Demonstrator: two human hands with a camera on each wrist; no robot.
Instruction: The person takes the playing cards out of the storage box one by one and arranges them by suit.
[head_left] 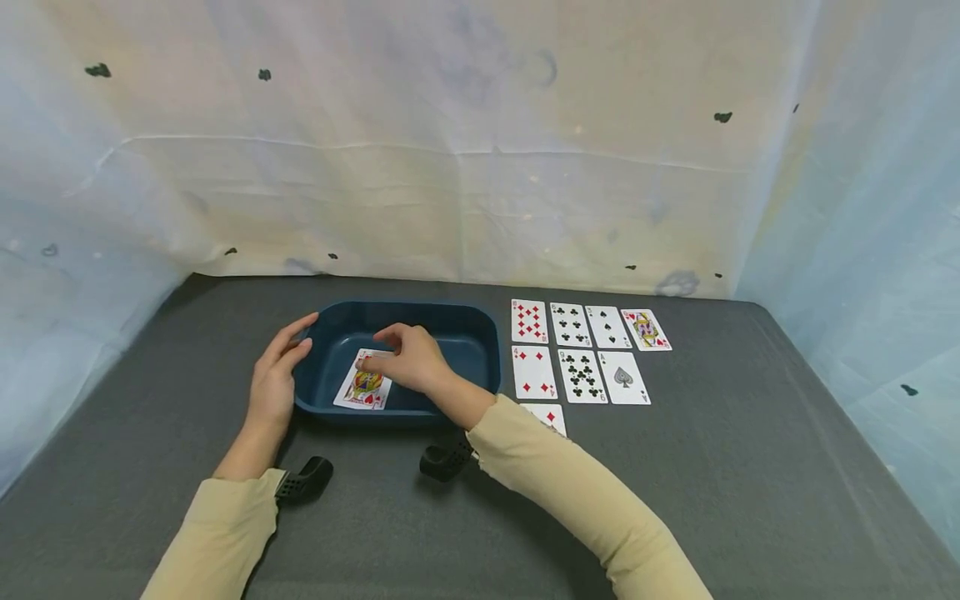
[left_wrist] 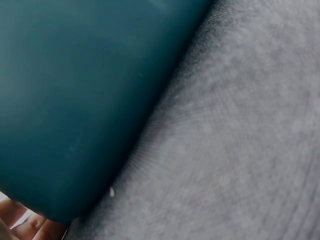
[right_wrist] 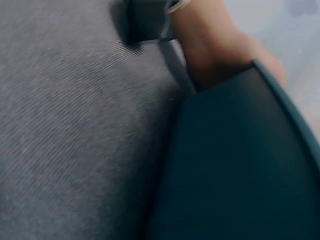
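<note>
A dark blue rectangular tray [head_left: 405,414] stands on the grey table. In it lies a face-up playing card [head_left: 366,387] with a court figure and red marks, its upper part covered by my right hand [head_left: 412,358]. That hand reaches over the tray's front, thumb over the card, a gap between thumb and forefinger. My left hand [head_left: 273,379] rests against the tray's left end, fingers and thumb extended at the rim. In the left wrist view some fingers [left_wrist: 47,230] show beside the tray's outer wall [left_wrist: 85,110]. The right wrist view shows mostly the outer wall [right_wrist: 225,165].
Right of the tray, face-up cards lie in rows, among them a ten of diamonds [head_left: 529,322], a four of diamonds [head_left: 534,372] and an ace of spades [head_left: 623,378]. My right forearm partly covers a diamond card [head_left: 551,414]. A pale cloth [head_left: 480,208] hangs behind the table.
</note>
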